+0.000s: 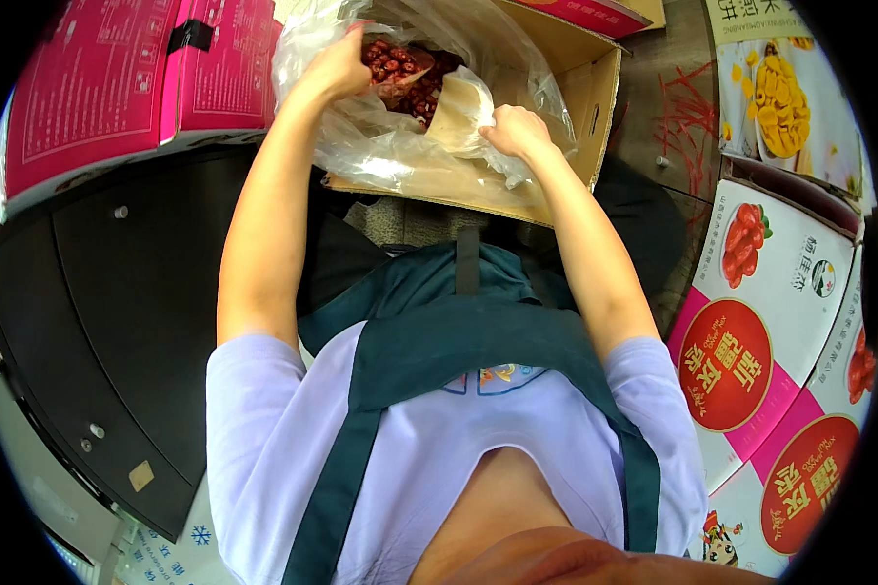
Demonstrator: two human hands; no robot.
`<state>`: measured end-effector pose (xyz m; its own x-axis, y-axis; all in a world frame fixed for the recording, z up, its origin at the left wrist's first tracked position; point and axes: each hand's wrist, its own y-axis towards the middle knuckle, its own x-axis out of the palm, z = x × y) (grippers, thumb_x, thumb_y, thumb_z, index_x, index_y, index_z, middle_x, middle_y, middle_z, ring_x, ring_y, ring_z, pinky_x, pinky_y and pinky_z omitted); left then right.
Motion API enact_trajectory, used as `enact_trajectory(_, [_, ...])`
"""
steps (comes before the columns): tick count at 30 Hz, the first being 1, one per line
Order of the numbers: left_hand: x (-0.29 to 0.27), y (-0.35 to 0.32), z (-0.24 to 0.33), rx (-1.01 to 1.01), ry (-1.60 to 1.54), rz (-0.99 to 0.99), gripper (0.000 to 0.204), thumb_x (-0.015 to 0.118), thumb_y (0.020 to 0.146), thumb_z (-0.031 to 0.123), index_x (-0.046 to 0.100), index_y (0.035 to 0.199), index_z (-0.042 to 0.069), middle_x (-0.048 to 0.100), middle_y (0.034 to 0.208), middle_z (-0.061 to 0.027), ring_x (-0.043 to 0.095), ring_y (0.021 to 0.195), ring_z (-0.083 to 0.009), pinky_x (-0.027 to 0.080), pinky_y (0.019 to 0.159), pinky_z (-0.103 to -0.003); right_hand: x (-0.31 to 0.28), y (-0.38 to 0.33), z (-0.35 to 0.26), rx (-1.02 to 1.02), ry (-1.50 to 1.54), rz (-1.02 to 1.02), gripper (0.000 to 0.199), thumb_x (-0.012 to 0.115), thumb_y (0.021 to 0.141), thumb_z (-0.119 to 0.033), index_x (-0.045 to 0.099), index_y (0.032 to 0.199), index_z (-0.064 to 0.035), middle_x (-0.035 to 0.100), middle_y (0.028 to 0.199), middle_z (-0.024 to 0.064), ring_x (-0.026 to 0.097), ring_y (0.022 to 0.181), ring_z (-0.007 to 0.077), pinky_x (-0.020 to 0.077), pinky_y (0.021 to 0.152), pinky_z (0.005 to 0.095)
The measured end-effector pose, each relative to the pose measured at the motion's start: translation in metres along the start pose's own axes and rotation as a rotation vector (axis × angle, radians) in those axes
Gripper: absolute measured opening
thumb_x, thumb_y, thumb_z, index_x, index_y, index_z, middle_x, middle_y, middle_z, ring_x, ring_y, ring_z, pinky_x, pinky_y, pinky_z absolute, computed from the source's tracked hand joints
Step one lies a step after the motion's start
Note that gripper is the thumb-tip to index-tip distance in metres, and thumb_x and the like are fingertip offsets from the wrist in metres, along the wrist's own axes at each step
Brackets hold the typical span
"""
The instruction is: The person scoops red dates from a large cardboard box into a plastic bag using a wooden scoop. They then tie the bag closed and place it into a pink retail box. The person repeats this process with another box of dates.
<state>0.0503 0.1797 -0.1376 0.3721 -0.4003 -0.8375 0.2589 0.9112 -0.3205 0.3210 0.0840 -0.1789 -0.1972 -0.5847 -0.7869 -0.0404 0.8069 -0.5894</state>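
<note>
Dark red dried dates (392,63) lie in a large clear plastic bag (371,161) that lines an open cardboard box (595,107) in front of me. My left hand (343,66) is closed on the bag's left side, beside the dates. On the other side, my right hand (517,131) pinches the plastic, its fingertips at the edge of a pale cream flap (458,112). Whether this flap is a fold of the bag or a separate piece, I cannot tell. It covers part of the dates. Both hands hide some of the bag's rim.
Pink cartons (88,97) stand at the left, one with black tape, above a dark cabinet (137,312). White and pink printed cartons (771,292) fill the right side. Red strips (688,122) lie scattered on the floor right of the box.
</note>
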Motion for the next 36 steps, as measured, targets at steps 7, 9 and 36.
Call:
enact_trajectory(7, [-0.02, -0.004, -0.007, -0.02, -0.31, -0.098, 0.076, 0.057, 0.071, -0.005, 0.034, 0.143, -0.002, 0.055, 0.131, -0.0205, 0.064, 0.091, -0.0193, 0.051, 0.068, -0.026, 0.019, 0.02, 0.046, 0.252, -0.046, -0.132, 0.034, 0.053, 0.084, -0.017, 0.066, 0.11, -0.0008, 0.063, 0.117, 0.0212, 0.061, 0.11, 0.0347, 0.0484, 0.093, 0.0416])
enact_trajectory(9, [-0.02, -0.002, -0.007, 0.043, -0.342, -0.077, 0.076, 0.057, 0.071, -0.005, 0.034, 0.144, -0.002, 0.052, 0.134, -0.0197, 0.065, 0.085, -0.017, 0.051, 0.066, -0.026, 0.018, 0.019, 0.043, 0.224, -0.041, -0.123, 0.033, 0.053, 0.083, -0.017, 0.067, 0.108, -0.0003, 0.064, 0.116, 0.0215, 0.061, 0.109, 0.035, 0.0489, 0.092, 0.042])
enact_trajectory(36, [-0.191, 0.083, 0.235, 0.544, -1.456, -0.021, 0.057, 0.06, 0.084, -0.003, 0.03, 0.133, -0.006, 0.055, 0.109, -0.0123, 0.059, 0.074, -0.0124, 0.053, 0.067, -0.022, 0.089, 0.038, 0.044, 0.126, 0.203, -0.151, 0.042, 0.058, 0.088, -0.037, 0.066, 0.109, -0.0022, 0.066, 0.112, 0.0182, 0.062, 0.106, 0.0328, 0.049, 0.091, 0.041])
